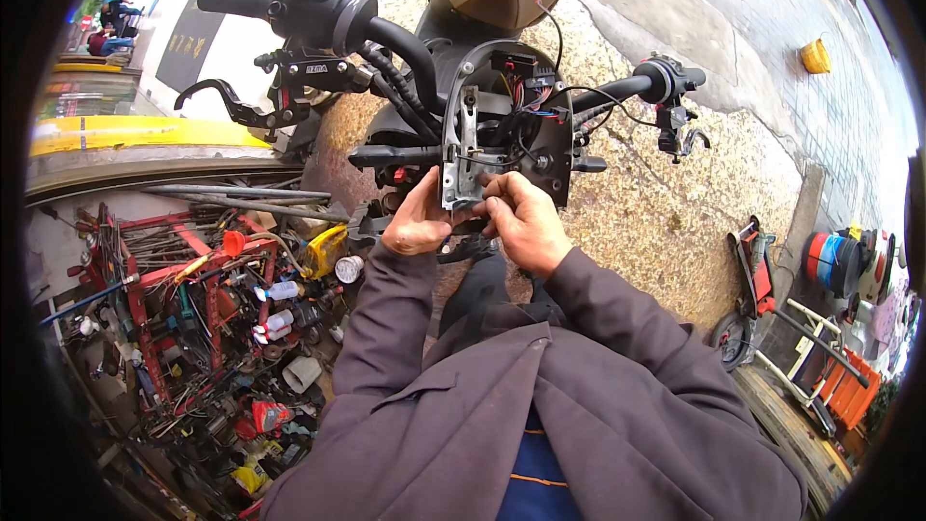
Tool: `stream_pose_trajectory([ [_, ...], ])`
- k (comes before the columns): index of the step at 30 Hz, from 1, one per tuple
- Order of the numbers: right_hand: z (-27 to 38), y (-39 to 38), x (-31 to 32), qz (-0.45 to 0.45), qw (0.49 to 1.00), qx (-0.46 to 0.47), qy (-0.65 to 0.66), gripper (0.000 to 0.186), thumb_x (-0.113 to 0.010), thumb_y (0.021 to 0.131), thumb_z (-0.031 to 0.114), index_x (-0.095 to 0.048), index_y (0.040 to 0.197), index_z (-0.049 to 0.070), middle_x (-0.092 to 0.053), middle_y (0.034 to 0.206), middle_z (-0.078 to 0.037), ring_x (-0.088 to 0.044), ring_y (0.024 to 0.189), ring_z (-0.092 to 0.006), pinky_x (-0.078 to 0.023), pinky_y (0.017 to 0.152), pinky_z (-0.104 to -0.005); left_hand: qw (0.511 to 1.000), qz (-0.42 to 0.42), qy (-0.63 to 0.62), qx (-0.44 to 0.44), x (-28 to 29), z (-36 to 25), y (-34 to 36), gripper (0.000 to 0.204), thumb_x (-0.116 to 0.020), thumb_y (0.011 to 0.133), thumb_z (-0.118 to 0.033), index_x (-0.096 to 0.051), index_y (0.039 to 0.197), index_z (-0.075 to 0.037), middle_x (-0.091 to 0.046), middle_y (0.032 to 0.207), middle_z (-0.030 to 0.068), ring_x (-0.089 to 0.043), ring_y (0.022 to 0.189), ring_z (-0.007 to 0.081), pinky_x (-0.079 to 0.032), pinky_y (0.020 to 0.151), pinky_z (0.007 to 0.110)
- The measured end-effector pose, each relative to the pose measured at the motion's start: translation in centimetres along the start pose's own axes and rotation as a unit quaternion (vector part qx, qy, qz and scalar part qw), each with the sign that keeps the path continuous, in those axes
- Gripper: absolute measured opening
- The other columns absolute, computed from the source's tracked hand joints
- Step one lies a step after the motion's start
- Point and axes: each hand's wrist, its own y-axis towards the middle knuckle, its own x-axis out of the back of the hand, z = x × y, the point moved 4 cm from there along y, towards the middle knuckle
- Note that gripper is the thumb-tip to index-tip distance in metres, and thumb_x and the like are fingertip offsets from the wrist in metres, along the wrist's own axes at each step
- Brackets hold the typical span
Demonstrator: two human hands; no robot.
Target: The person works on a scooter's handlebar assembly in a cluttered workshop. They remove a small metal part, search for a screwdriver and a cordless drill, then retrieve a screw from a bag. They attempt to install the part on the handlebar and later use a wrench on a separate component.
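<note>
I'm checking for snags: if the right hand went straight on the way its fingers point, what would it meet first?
Most likely the silvery metal bracket, just up and to the left of the right hand. Depth is unclear, so they may already touch.

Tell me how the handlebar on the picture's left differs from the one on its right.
The left handlebar looks larger in view; the right handlebar smaller. The left lever shows at length, reaching leftward, while the right lever looks short. Both handlebars are dark and carry controls; neither is held: the left hand and right hand are at the lower end of the grey metal bracket.
</note>
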Motion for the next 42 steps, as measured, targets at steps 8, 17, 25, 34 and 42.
stream_pose_trajectory([
  [8, -0.4, 0.0, -0.2, -0.070, 0.987, 0.115, -0.086, 0.009, -0.061, 0.092, 0.004, -0.063, 0.100, -0.001, -0.067, 0.082, -0.022, -0.067, 0.074, -0.0370, -0.054, 0.070, -0.0404, 0.971, -0.164, 0.143, -0.101, -0.6, 3.0, 0.0, 0.051, -0.068, 0.082, 0.006, -0.054, 0.131, 0.000, -0.065, 0.118, 0.0100, -0.066, 0.106, 0.0199, -0.053, 0.096, 0.033],
  [17, 1.9, 2.1, 1.8, -0.158, 0.960, 0.204, -0.109, 0.007, -0.065, 0.096, 0.000, -0.066, 0.103, 0.001, -0.062, 0.078, 0.001, -0.056, 0.066, -0.0054, -0.048, 0.060, -0.0230, 0.856, -0.399, 0.253, -0.210, -1.3, 4.6, 1.6, 0.016, -0.064, 0.094, 0.001, -0.068, 0.109, 0.001, -0.070, 0.101, 0.0035, -0.064, 0.086, 0.0119, -0.052, 0.078, 0.027],
  [25, 1.3, 3.5, 1.2, -0.127, 0.986, 0.111, 0.020, 0.012, -0.063, 0.097, -0.001, -0.067, 0.108, -0.002, -0.070, 0.086, -0.004, -0.066, 0.073, -0.0091, -0.055, 0.066, -0.0248, 0.828, -0.413, 0.307, -0.223, -1.4, 4.6, 1.5, 0.014, -0.058, 0.095, 0.001, -0.066, 0.106, 0.002, -0.069, 0.091, 0.0009, -0.061, 0.080, 0.0082, -0.050, 0.074, 0.026],
  [34, 0.9, 4.1, 1.0, -0.130, 0.985, 0.110, 0.022, 0.010, -0.065, 0.095, 0.000, -0.070, 0.104, 0.000, -0.072, 0.083, -0.006, -0.068, 0.071, -0.0086, -0.056, 0.063, -0.0254, 0.834, -0.397, 0.304, -0.232, -1.3, 4.6, 1.7, 0.016, -0.057, 0.095, 0.000, -0.065, 0.109, 0.002, -0.070, 0.092, 0.0024, -0.062, 0.081, 0.0094, -0.051, 0.075, 0.026],
  [42, 2.5, 4.3, 0.9, -0.164, 0.943, 0.233, -0.174, 0.009, -0.069, 0.087, 0.005, -0.070, 0.095, 0.001, -0.071, 0.087, -0.018, -0.071, 0.082, -0.0352, -0.056, 0.073, -0.0401, 0.832, -0.400, 0.306, -0.233, -1.4, 4.3, 1.6, 0.015, -0.057, 0.093, -0.001, -0.066, 0.104, 0.002, -0.067, 0.090, 0.0003, -0.059, 0.078, 0.0075, -0.048, 0.071, 0.025],
])
